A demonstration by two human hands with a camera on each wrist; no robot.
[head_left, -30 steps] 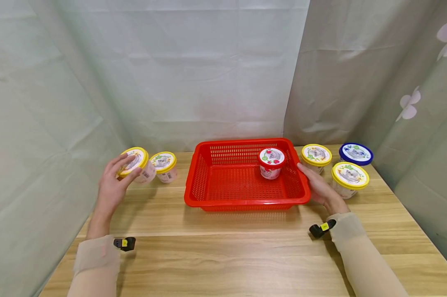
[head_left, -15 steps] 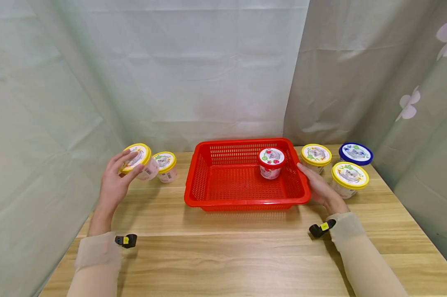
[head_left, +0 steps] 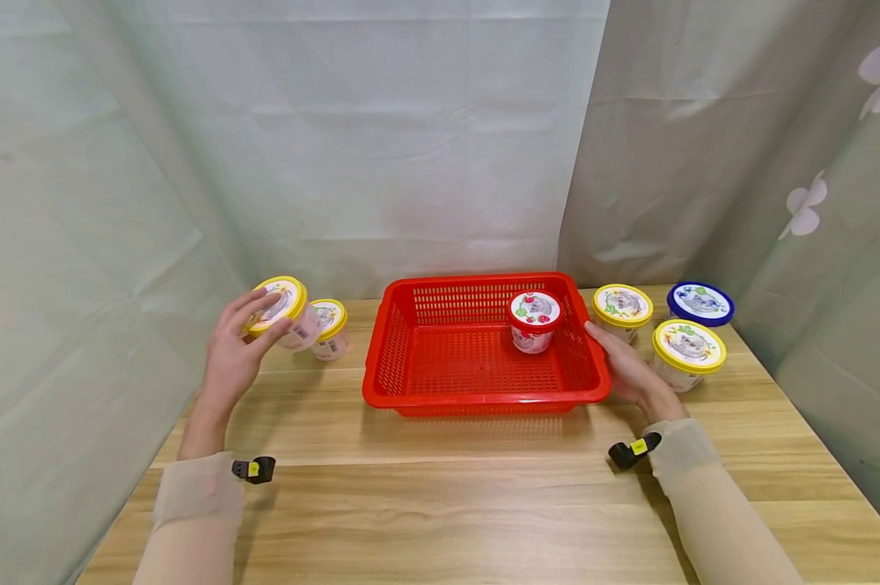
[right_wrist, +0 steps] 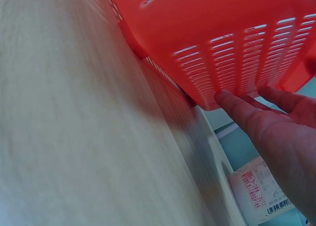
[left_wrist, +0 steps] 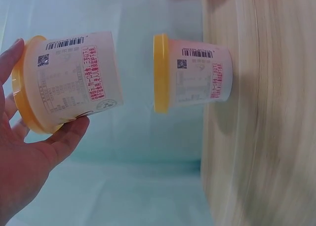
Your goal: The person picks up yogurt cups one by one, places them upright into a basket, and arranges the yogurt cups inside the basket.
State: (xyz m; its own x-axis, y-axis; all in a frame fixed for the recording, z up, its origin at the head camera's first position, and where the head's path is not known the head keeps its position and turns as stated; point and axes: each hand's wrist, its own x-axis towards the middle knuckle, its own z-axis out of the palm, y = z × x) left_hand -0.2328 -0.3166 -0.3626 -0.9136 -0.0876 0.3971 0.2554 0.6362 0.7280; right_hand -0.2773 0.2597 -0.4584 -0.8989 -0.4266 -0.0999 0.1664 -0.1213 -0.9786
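Observation:
In the head view my left hand (head_left: 238,345) holds a yellow-lidded tub (head_left: 302,329) by its lid, thumb and fingers around the rim. The tub is tilted and raised off the table, as the left wrist view shows, with its barcode and red print facing the camera. A second yellow-lidded tub (left_wrist: 200,73) stands upright just beyond it. My right hand (head_left: 630,367) touches the right side of the red plastic basket (head_left: 483,399), its extended fingertips (right_wrist: 224,96) against the slotted outer wall. Inside the basket, at its right, stands a red-lidded tub (head_left: 533,323).
Right of the basket stand two more yellow-lidded tubs, the back one (head_left: 622,305) and the front one (head_left: 688,348), and a blue-lidded tub (head_left: 700,304). Pale curtains (head_left: 352,146) hang behind and beside the wooden table (head_left: 440,504).
My left hand has moved slightly right and up with the tub in it, now overlapping more of the second yellow-lidded tub. My right hand and the basket stay put.

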